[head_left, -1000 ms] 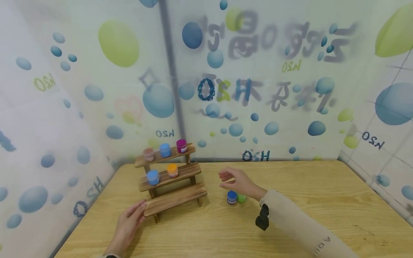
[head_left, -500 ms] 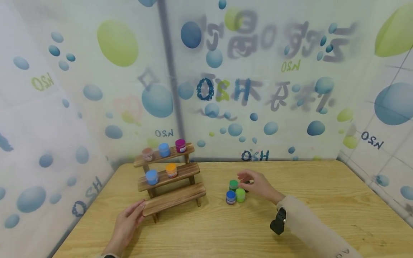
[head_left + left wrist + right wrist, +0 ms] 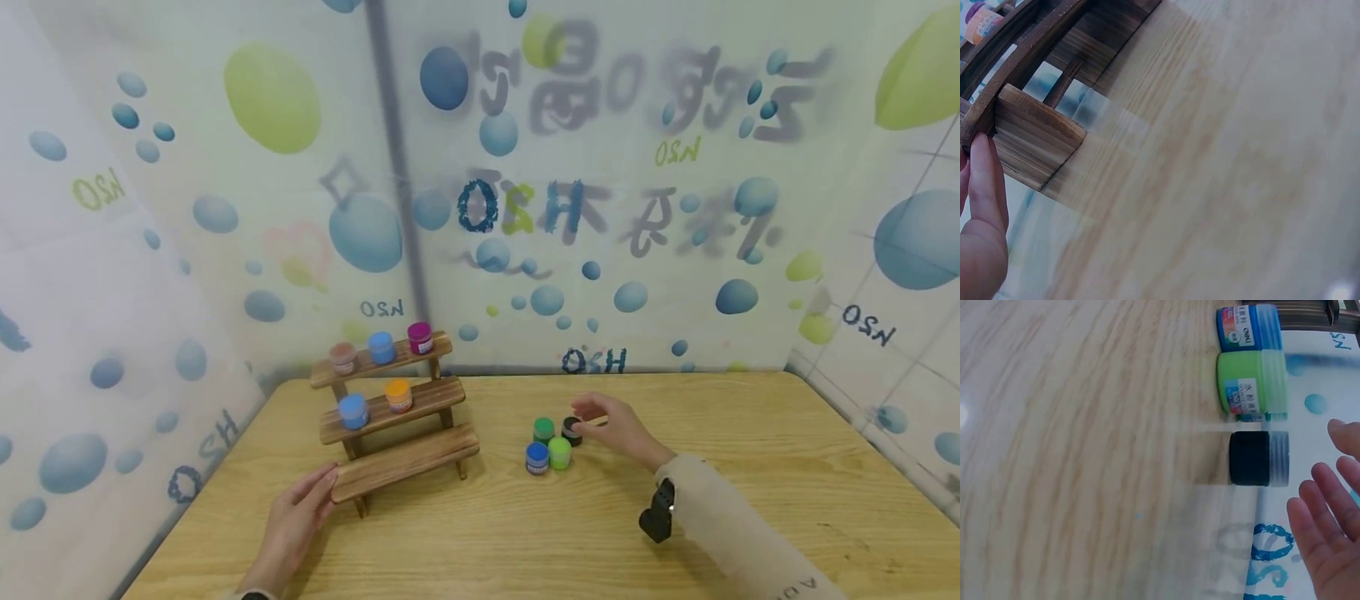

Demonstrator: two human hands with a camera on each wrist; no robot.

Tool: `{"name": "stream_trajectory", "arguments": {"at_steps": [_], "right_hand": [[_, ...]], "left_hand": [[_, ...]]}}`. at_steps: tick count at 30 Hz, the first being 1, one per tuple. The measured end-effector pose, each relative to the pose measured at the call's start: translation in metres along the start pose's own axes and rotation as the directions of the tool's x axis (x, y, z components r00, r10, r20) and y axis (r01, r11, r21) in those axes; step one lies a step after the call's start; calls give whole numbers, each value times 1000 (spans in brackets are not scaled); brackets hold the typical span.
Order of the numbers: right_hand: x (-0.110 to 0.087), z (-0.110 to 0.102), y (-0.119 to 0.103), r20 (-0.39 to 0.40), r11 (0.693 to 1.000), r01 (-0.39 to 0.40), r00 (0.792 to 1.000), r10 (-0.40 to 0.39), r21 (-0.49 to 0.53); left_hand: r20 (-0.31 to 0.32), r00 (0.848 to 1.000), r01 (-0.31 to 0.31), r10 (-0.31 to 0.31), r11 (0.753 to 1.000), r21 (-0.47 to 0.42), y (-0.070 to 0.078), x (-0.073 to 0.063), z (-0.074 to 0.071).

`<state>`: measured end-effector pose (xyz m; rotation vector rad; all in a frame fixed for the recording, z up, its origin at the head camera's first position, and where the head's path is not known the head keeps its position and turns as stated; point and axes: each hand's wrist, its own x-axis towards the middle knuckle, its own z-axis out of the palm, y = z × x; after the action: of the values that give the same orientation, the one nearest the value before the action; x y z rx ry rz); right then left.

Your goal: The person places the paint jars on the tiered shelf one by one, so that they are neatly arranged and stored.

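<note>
My left hand (image 3: 295,517) grips the left end of the lowest step of a three-step wooden stand (image 3: 405,462); in the left wrist view its fingers (image 3: 986,181) meet the plank's end. My right hand (image 3: 618,429) is beside a black paint jar (image 3: 572,431), fingers relaxed. The right wrist view shows a gap between those fingers (image 3: 1319,525) and the black jar's clear lid. Next to it on the table stand a dark green jar (image 3: 543,430), a light green jar (image 3: 559,453) and a blue jar (image 3: 537,458), all upright.
The stand's top step bears a brown jar (image 3: 343,358), a light blue jar (image 3: 382,348) and a purple jar (image 3: 420,338). Another light blue jar (image 3: 353,412) and an orange jar (image 3: 399,396) sit on its middle step. A patterned curtain (image 3: 630,217) hangs behind the table (image 3: 675,500).
My right hand has moved right, away from the stand and past the green jars, uncovering the dark green jar and then the black jar. The left hand stays at the stand.
</note>
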<state>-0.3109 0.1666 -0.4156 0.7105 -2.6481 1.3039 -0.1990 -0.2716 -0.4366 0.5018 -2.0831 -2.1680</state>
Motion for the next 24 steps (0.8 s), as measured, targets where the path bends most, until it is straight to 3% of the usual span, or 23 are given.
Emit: {"name": "stream_trajectory", "arguments": {"at_steps": [7, 13, 24], "right_hand": [[1, 3, 10, -5, 994, -112, 994, 112, 11], [4, 6, 18, 52, 982, -173, 984, 169, 80], [7, 11, 20, 108, 983, -146, 985, 134, 110]], "left_hand": [[5, 1000, -1, 1, 1000, 28, 0, 1, 0], [0, 1000, -1, 1, 999, 42, 0, 2, 0], [4, 1000, 7, -7, 1000, 15, 1, 0, 0]]}}
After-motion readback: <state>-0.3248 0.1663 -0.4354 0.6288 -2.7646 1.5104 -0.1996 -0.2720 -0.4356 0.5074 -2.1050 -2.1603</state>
